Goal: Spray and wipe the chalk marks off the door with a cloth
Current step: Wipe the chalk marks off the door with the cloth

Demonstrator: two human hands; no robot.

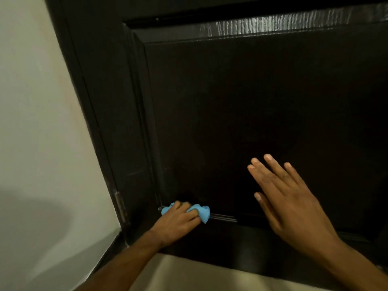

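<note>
A dark brown, almost black wooden door with a recessed panel point(252, 112) fills most of the view, its upper moulding catching a streak of glossy light. To the left of it runs the matching dark door frame point(100, 101), with a dull metal hinge point(120, 206) low on its edge, and beyond that a plain pale wall point(31, 101) carrying a soft shadow near the bottom. A strip of light beige floor point(189, 274) shows below the door's bottom rail.

The right hand point(287, 200) is spread in front of the lower panel, fingers straight and slightly fanned, holding nothing; whether the palm actually touches the wood cannot be told.

The left hand point(178, 221) is lower and to the left, at the bottom left corner of the recessed panel, fingers curled down over a small bunched light blue cloth point(201, 213). The cloth sits under and between those fingers, pressed against the door at the panel's lower moulding; one crumpled end sticks out past the fingertips to the right, and a smaller corner shows to the left of the knuckles.

No chalk marks can be made out on the dark surface.
</note>
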